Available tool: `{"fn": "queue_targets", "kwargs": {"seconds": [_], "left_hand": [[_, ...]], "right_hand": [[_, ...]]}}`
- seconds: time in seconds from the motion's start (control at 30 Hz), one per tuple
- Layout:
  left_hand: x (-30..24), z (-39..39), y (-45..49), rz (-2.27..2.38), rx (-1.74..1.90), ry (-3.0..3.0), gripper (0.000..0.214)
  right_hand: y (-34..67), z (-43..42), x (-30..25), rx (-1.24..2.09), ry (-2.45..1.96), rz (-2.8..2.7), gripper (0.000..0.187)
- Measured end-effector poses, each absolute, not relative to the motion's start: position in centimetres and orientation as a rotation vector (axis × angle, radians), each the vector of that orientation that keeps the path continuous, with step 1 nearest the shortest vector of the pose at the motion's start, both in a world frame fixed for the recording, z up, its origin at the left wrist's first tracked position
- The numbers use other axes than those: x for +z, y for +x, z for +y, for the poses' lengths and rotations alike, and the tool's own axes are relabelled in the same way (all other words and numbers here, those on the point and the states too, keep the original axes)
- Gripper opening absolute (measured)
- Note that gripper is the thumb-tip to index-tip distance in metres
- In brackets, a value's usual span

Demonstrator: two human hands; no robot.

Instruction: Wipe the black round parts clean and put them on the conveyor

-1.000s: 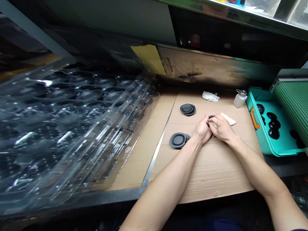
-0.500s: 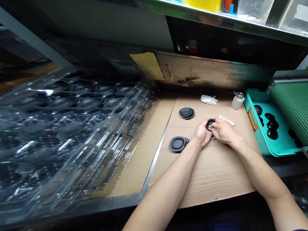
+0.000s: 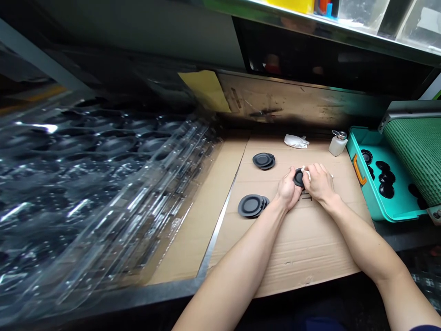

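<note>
Black rubber disc (image 3: pixel 299 177): where is it?

— Between the 2 hands, held over the cardboard sheet (image 3: pixel 303 262) and toward its far half.

And the hands?

— Both are closed. The left hand (image 3: pixel 288 190) grips the disc by its left edge, with the fingers curled around it. The right hand (image 3: pixel 320 184) is bunched around a white cloth (image 3: pixel 306 173), pressing it against the disc.

What else is on the cardboard?

— 2 small stacks of matching discs, left of the hands. 1 stack (image 3: pixel 263 161) lies farther out and the other (image 3: pixel 251 205) lies closer in, just beside the left wrist. Beyond the hands are a crumpled white wipe (image 3: pixel 295 141) and a clear plastic pump bottle (image 3: pixel 338 145) with a metal top.

And off to the right?

— A teal plastic tray (image 3: pixel 374 208) with an orange handle (image 3: pixel 359 169) on its near wall. More black discs (image 3: pixel 386 190) lie inside it, and a green mesh mat (image 3: pixel 418 156) stands along its far side.

What about the left side?

— Stacked clear plastic trays (image 3: pixel 103 184) with round hollows, spread across the bench beside the cardboard.
</note>
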State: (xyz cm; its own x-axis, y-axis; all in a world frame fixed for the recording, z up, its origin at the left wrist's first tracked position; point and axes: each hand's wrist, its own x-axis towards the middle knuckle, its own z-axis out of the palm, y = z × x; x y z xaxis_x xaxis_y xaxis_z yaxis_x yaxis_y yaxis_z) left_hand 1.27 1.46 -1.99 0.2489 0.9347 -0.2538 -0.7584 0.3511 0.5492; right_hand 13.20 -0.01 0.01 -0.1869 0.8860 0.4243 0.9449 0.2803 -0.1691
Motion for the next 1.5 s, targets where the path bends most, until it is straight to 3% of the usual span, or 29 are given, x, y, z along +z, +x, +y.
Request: {"fn": "queue_targets", "kwargs": {"seconds": [0.3,1.07,1.37,1.5], "left_hand": [[-2.2,1.0,1.4,0.577,1.217,0.415,0.032],[-2.2,1.4,1.3,0.581,1.223,0.326,0.034],[-2.1,1.2,1.2,0.607,1.238,0.362,0.035],[-1.8,1.2,1.2,0.606,1.195,0.351,0.035]], "right_hand": [[11.9,-0.2,0.2,-0.084,-1.548,-2.162,0.020],[13.0,-0.2,-0.8,-0.093,-1.539,-2.140,0.017],[12.4,-0.5,-0.9,0.157,-1.310,-2.169,0.013],[13.4,-0.6,-0.6,0.019,-1.478,-2.196,0.014]]}}
